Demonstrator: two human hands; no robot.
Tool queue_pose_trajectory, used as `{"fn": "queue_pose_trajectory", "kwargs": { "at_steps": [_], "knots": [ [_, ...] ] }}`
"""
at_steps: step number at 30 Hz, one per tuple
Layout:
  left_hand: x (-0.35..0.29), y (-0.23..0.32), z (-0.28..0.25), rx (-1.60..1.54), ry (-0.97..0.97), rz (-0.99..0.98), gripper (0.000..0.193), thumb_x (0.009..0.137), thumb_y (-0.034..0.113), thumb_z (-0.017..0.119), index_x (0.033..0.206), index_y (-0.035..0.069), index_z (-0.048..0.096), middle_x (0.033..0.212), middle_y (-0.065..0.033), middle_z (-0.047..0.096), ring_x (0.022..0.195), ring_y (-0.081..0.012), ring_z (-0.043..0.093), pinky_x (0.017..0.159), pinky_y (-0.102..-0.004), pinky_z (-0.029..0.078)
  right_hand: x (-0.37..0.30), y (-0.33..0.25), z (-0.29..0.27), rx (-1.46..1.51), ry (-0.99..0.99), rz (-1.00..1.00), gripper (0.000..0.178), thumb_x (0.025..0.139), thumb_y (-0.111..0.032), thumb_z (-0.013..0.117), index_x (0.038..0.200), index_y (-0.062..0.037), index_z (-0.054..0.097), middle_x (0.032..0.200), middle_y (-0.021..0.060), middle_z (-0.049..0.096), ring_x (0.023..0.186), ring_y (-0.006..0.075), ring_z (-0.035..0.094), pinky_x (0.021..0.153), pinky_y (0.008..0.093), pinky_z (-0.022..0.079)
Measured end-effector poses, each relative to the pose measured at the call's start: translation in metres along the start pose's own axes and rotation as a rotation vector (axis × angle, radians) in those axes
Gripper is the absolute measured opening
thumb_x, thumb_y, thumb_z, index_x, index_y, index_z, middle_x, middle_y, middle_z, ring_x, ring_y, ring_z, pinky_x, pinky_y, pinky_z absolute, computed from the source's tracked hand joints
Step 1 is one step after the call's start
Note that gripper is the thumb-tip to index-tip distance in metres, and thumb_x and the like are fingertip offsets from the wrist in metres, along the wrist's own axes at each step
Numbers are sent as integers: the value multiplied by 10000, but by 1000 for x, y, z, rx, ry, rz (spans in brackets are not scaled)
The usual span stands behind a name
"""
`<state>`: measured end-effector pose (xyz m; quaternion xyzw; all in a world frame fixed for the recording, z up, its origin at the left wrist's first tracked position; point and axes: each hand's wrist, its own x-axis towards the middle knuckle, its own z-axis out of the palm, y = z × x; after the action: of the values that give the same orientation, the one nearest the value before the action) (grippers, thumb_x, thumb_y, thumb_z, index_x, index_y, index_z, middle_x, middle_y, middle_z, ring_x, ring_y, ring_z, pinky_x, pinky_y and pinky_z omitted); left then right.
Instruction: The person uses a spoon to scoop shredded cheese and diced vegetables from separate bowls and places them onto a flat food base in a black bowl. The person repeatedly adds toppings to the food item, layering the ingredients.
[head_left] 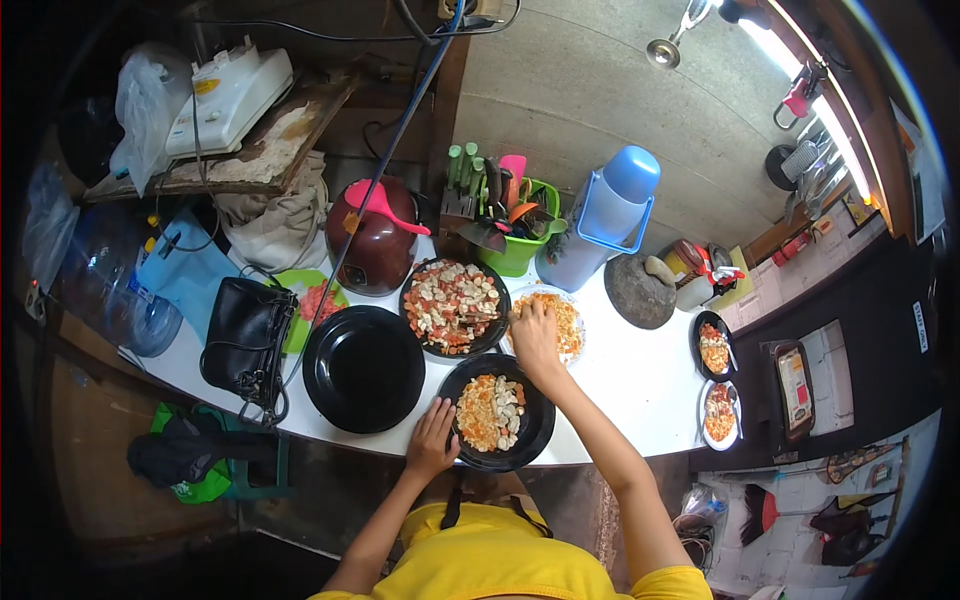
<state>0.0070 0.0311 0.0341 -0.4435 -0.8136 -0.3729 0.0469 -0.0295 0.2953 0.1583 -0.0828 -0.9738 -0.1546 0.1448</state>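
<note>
My left hand rests against the left rim of a black plate, its fingers stretched out. On that plate lie an orange rice-like food and pale sliced pieces. My right hand is over the left part of a white plate of orange rice-like food, fingers closed. What they hold is too hidden to make out. Left of it stands a round black dish of red and pale pieces. A bare black plate lies left of my left hand.
A black handbag, a green plate of red pieces and a rice cooker stand left. Behind are a green utensil basket, a blue flask and a stone mortar. Two filled plates, black and white, sit right.
</note>
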Motion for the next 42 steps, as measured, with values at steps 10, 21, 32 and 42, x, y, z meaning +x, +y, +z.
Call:
{"fn": "queue_pose_trajectory", "kwargs": {
  "at_steps": [10, 21, 32, 42],
  "knots": [
    [-1, 1, 3, 10, 28, 16, 532, 830, 135, 557, 1330, -44, 524, 1419, -207, 490, 1364, -367, 424, 1088, -463, 387, -16, 30, 25, 235, -64, 141, 180, 798, -119, 628, 909, -142, 768, 819, 110, 673, 889, 284, 609, 764, 422, 493],
    [-3, 2, 3, 37, 14, 1, 531, 833, 133, 514, 1335, -40, 520, 1433, -203, 480, 1366, -368, 421, 1097, -467, 377, -18, 50, 20, 541, -85, 276, 163, 824, -210, 698, 939, -112, 760, 766, 123, 666, 796, 311, 639, 682, 429, 512],
    [0, 3, 3, 78, -2, 1, 520, 860, 176, 494, 1326, -52, 524, 1425, -205, 489, 1361, -359, 428, 1097, -453, 379, -16, 95, -3, 186, 154, -8, 158, 739, -83, 647, 884, -72, 708, 818, 85, 649, 811, 242, 615, 723, 384, 446],
    [-4, 5, 4, 79, 16, 7, 551, 853, 171, 496, 1350, -66, 497, 1436, -207, 480, 1369, -364, 421, 1091, -455, 383, -23, 60, -36, 505, 43, 51, 158, 834, -199, 683, 943, -94, 729, 818, 96, 661, 748, 298, 655, 647, 429, 509]
  ]
}}
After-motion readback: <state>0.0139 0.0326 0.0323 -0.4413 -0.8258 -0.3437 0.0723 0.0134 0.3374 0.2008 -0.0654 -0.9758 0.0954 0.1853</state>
